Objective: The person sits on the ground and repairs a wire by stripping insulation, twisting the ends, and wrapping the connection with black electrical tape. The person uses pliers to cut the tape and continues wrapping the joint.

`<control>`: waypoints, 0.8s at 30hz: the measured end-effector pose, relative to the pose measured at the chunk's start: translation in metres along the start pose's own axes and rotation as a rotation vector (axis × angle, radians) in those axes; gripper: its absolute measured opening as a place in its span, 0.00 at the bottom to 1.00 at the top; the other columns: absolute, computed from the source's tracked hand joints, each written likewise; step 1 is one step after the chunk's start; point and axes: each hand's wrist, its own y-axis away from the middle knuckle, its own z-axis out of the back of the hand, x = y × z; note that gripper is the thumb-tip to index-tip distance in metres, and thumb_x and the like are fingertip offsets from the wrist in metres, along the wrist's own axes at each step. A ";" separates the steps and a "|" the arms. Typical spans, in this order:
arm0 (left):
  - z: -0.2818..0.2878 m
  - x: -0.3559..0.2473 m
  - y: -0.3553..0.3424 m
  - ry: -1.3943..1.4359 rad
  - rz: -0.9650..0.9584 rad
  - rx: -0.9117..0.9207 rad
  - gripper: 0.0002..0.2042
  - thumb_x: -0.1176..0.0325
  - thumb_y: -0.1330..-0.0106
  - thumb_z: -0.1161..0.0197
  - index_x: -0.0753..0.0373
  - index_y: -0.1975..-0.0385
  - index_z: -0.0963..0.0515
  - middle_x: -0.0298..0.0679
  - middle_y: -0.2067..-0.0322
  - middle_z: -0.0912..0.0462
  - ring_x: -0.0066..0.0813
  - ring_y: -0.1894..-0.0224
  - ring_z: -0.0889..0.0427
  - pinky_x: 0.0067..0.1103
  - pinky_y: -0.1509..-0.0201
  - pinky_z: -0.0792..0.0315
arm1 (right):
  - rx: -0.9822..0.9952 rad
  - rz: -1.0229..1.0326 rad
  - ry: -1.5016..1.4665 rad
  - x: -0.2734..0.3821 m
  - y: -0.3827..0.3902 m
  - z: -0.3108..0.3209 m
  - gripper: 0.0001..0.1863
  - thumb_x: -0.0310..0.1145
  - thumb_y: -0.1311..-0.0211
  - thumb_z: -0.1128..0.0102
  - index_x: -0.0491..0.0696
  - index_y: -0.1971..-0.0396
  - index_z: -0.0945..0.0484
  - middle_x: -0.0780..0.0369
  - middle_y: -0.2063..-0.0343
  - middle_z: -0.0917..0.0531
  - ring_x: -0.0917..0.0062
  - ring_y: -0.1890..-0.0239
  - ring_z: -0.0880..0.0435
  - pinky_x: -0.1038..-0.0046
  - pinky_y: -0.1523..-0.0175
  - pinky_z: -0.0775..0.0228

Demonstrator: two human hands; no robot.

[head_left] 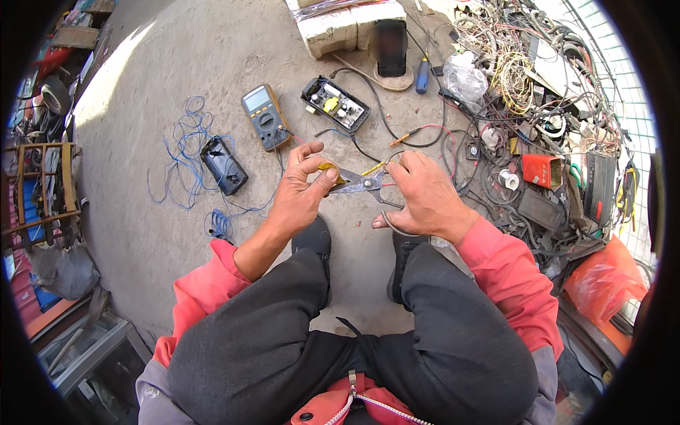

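Metal shears [367, 183] are between my hands, blades toward the left and handles on the right. My right hand [425, 191] is closed around their handles. The fingers of my left hand [303, 180] pinch a small yellow piece [327, 169] at the blades; whether the blades touch it I cannot tell. A thin yellow length [372, 168] lies behind the shears. Beyond my hands are an open black housing [343, 113] with a circuit board, a yellow-edged multimeter [256, 105] with leads, and an empty black case [224, 166] amid blue wires.
A white foam box [326, 32], a dark upright object [389, 49] and a blue-handled tool [423, 76] lie at the back. Tangled cables [520, 71], a red box [542, 170] and an orange bag [602, 283] fill the right. A wooden rack [35, 188] stands left.
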 end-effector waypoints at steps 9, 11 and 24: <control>0.001 -0.002 0.002 -0.010 0.005 0.002 0.08 0.65 0.28 0.35 0.63 0.61 0.16 0.42 0.38 0.34 0.29 0.39 0.31 0.24 0.51 0.25 | 0.029 -0.003 0.037 0.006 -0.004 0.003 0.46 0.65 0.65 0.22 0.40 0.56 0.25 0.54 0.64 0.28 0.57 0.56 0.26 0.58 0.51 0.33; 0.002 0.005 0.001 -0.092 -0.058 -0.001 0.08 0.65 0.29 0.34 0.63 0.62 0.16 0.43 0.38 0.34 0.32 0.36 0.34 0.27 0.43 0.28 | 0.016 0.014 0.047 0.007 -0.005 0.000 0.46 0.65 0.65 0.23 0.40 0.56 0.25 0.54 0.64 0.28 0.57 0.56 0.26 0.58 0.51 0.33; -0.002 0.006 0.004 -0.041 -0.021 0.016 0.07 0.65 0.31 0.32 0.60 0.59 0.14 0.49 0.39 0.35 0.41 0.34 0.35 0.36 0.32 0.37 | 0.009 0.009 0.077 0.013 -0.007 -0.003 0.42 0.67 0.62 0.25 0.42 0.63 0.24 0.56 0.66 0.27 0.60 0.60 0.25 0.62 0.54 0.32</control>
